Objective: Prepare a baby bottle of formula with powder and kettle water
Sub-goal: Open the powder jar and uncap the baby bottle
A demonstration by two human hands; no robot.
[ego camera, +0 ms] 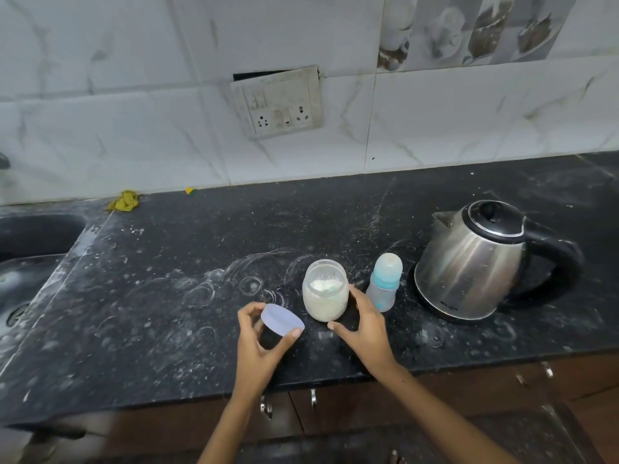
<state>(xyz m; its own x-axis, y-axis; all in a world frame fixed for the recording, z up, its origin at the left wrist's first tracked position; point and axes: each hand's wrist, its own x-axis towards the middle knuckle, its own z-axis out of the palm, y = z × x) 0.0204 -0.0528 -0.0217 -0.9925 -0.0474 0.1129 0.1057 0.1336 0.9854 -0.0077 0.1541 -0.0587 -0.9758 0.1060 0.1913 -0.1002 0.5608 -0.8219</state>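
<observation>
A clear plastic jar of white formula powder [325,293] stands open on the black counter [174,262]. My left hand [259,343] holds its pale lilac lid [282,319] between thumb and fingers, just left of the jar. My right hand [363,324] curls round the jar's right side, thumb at its base. A baby bottle [385,283] with a blue ring and a clear cap stands just right of the jar. A steel electric kettle [475,259] with a black lid and handle sits further right, lid closed.
A dark sink [30,242] lies at the far left. A yellow cloth [124,200] rests at the back by the tiled wall. A wall socket plate [279,103] hangs above the counter. Cabinet drawers with metal handles [313,396] run below the front edge.
</observation>
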